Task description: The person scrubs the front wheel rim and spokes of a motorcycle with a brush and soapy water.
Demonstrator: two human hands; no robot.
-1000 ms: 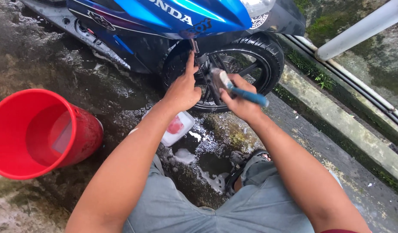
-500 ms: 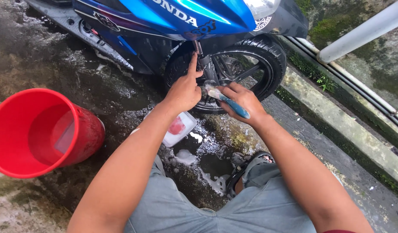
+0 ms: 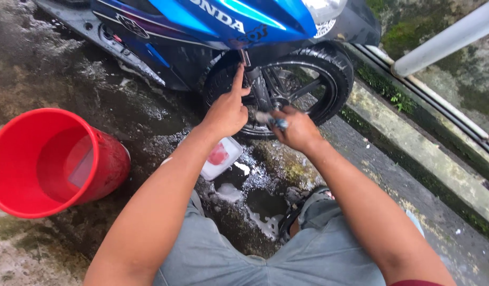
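Observation:
A blue scooter stands in front of me, its black front wheel facing me. My left hand rests against the tyre beside the fork, index finger pointing up. My right hand is closed around a blue-handled brush, whose head is pressed into the wheel's spokes near the hub. Most of the handle is hidden in my fist.
A red bucket with water stands at the left on wet concrete. A clear plastic tub with a red thing inside lies under my left forearm. Soapy puddles lie by my knees. A concrete kerb and pipes run along the right.
My right hand has turned and pushed the brush down and in toward the wheel hub, so the blue handle no longer sticks out. My left hand stays on the tyre.

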